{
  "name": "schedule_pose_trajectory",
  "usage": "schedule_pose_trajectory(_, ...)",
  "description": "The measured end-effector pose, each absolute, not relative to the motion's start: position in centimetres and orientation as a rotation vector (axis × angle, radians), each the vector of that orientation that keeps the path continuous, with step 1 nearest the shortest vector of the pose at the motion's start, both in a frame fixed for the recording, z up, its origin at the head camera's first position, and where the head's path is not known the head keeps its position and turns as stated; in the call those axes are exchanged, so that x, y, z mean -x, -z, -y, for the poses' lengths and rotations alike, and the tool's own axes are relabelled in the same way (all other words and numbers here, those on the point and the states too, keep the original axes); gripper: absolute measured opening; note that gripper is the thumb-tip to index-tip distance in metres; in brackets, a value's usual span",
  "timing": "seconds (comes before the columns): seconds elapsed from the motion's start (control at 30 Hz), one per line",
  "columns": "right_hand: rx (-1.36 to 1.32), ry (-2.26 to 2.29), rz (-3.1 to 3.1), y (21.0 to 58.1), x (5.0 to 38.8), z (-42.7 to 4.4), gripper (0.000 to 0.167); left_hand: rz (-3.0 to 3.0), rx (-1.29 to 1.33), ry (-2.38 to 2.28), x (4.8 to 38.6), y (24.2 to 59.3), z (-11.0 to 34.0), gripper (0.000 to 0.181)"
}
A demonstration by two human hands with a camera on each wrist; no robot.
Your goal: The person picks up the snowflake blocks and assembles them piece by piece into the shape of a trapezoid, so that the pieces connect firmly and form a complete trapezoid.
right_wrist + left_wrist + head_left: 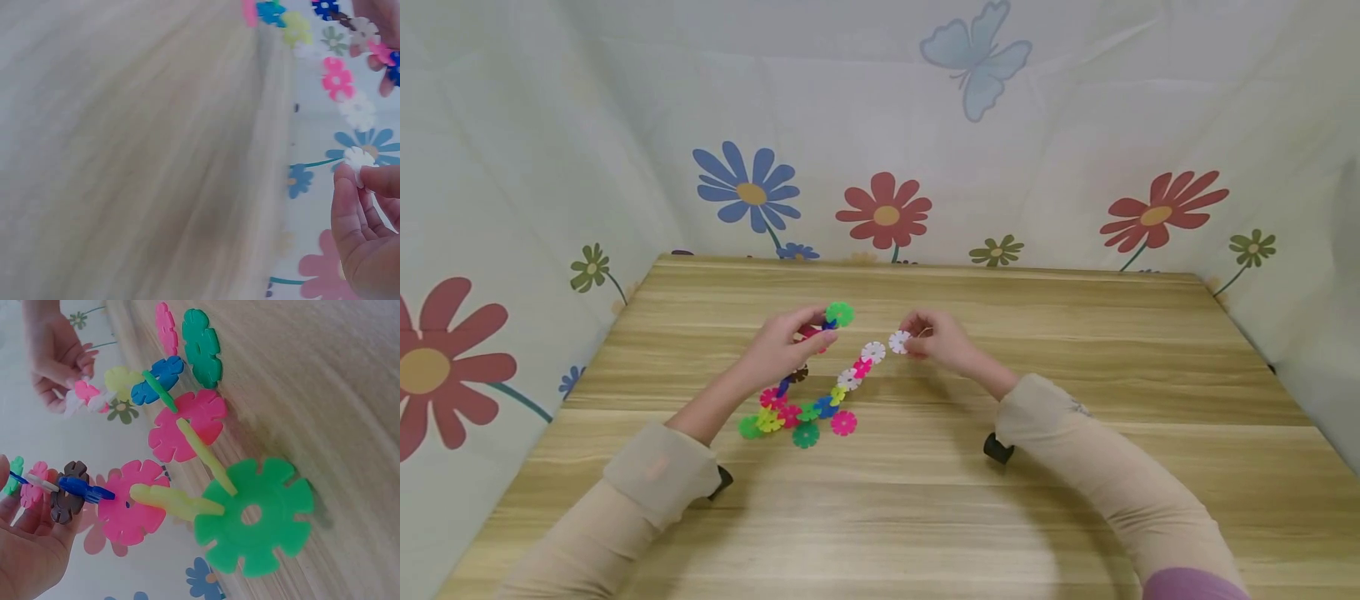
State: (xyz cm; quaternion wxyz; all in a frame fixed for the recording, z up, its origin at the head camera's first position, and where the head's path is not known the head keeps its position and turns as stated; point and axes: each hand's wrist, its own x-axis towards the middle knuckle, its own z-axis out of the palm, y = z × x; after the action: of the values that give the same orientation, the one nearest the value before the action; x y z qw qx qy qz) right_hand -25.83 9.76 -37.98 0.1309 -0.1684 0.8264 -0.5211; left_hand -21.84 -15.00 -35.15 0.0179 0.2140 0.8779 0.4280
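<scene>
A chain of slotted plastic snowflake discs hangs in a loop between the hands. The left hand (pixel 778 343) holds one end, close to a bright green disc (pixel 841 314). Brown (pixel 69 492), blue, pink and yellow discs follow along the chain, down to a large green disc (pixel 253 515) at the low bend. At the other end is a white disc (pixel 873 352) linked to a pink one (pixel 862 367). Between thumb and fingers the right hand (pixel 943 342) pinches another white disc (pixel 360 160), right beside that end; I cannot tell whether they are joined.
A pink disc (pixel 843 423) and a teal disc (pixel 806 434) are low by the chain's bend, near the wooden table (pixel 880 517). Behind the table hangs a white curtain (pixel 820 100) printed with flowers and a butterfly.
</scene>
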Motion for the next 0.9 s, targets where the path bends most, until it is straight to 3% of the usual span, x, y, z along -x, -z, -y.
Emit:
schedule_pose_trajectory(0.3,0.521,1.730,-2.316,36.1,24.9,-9.4,0.017,-2.732,-0.704,-1.321,21.8,35.2,14.9,0.053)
schedule_pose_trajectory(0.9,0.604,1.871,-2.227,36.2,23.6,-7.0,0.012,-2.732,-0.789,-1.304,21.8,35.6,14.6,0.052)
